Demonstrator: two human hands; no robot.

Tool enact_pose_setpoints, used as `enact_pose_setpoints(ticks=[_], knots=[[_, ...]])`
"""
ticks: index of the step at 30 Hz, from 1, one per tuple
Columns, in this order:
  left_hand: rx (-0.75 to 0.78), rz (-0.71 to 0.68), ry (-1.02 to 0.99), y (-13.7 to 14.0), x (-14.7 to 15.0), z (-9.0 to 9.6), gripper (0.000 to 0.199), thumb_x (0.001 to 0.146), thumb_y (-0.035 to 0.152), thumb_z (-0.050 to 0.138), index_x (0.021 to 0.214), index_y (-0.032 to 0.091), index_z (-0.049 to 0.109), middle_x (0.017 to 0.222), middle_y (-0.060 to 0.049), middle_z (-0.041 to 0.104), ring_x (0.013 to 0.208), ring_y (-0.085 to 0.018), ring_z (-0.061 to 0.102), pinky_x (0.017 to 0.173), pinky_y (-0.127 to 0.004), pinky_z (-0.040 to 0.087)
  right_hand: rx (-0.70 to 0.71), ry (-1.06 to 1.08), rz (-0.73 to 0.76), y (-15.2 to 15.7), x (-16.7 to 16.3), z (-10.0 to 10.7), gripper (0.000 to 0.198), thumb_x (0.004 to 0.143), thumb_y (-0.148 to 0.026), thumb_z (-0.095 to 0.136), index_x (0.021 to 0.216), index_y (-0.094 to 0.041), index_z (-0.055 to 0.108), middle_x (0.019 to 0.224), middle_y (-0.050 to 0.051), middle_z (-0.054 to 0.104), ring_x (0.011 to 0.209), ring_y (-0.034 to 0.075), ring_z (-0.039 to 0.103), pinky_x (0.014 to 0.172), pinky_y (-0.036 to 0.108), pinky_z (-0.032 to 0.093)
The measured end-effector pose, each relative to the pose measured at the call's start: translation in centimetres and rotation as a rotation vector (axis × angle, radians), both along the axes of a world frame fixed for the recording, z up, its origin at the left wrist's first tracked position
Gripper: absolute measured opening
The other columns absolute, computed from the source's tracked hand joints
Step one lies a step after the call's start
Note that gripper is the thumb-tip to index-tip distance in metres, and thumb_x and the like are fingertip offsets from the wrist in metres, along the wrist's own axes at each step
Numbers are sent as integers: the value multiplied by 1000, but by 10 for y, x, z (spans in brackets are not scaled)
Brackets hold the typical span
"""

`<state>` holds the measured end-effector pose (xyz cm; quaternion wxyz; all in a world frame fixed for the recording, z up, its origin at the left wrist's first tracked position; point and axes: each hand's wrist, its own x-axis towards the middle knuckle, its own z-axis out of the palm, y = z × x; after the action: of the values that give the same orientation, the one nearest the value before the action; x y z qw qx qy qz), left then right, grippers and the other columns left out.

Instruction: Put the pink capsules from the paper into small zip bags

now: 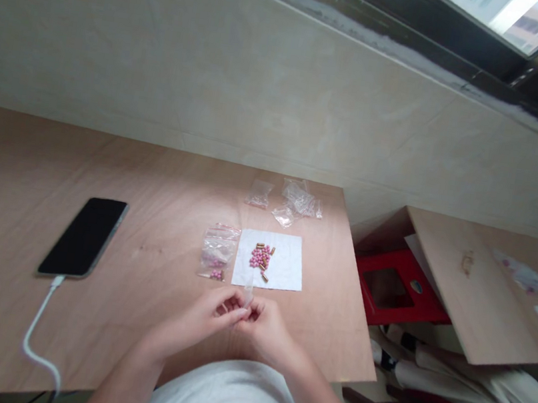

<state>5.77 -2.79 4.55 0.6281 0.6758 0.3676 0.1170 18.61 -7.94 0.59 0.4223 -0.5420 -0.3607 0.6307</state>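
My left hand (221, 307) and my right hand (267, 322) meet at the front of the table, fingers closed together on a small clear plastic bag (248, 290). Part of the bag is hidden by the fingers. Just beyond them lies a white sheet of paper (287, 265), bearing a pile of pink beads (259, 256) mixed with several gold tube-shaped pieces (265, 278). Left of the paper is a stack of clear zip bags (219, 248) with some pink beads and a gold piece inside.
Clear plastic bags (301, 199) and a smaller one (259, 193) lie near the wall. A phone (84, 238) with a white cable (29, 334) is on the left. Another table (445, 275) stands at right, with a seated person's legs (464, 385) beneath.
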Motion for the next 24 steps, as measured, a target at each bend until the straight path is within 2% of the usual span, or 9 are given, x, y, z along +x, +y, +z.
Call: enact_pose_setpoints(ticks=[5,10,15,20,24], knots=[[35,32,1,0,-2,-3,22,80,31,43,75,15,57,74,-1,58,70,-14,52,64,-23,41,-3,-64,31,1,1,1,32,57,-25,66,47,-17,36,49,-6,44,47,6,40,45,18,31],[4,50,-10,1,-7,-10,22,82,28,40,69,15,53,66,2,53,60,-11,50,55,-21,39,-119,78,94,-2,1,4,29,65,-39,60,61,-19,40,51,-6,51,31,4,36,30,17,28],[-61,72,-22,1,-6,-17,24,81,32,41,74,14,55,66,0,57,61,-12,53,57,-22,42,-115,139,124,0,4,5,32,67,-45,58,64,-17,44,51,-4,52,33,5,42,32,17,35],[-120,93,-63,0,-3,-13,25,79,36,46,81,13,56,77,-3,60,65,-13,55,61,-24,44,-106,54,72,3,5,8,31,65,-40,61,60,-17,41,47,-6,51,31,3,37,30,16,30],[-164,64,-102,1,-6,-13,24,80,34,44,79,13,57,73,-2,60,62,-12,54,59,-24,45,-116,101,82,1,4,7,31,65,-41,61,59,-18,41,46,-6,51,31,3,37,30,16,29]])
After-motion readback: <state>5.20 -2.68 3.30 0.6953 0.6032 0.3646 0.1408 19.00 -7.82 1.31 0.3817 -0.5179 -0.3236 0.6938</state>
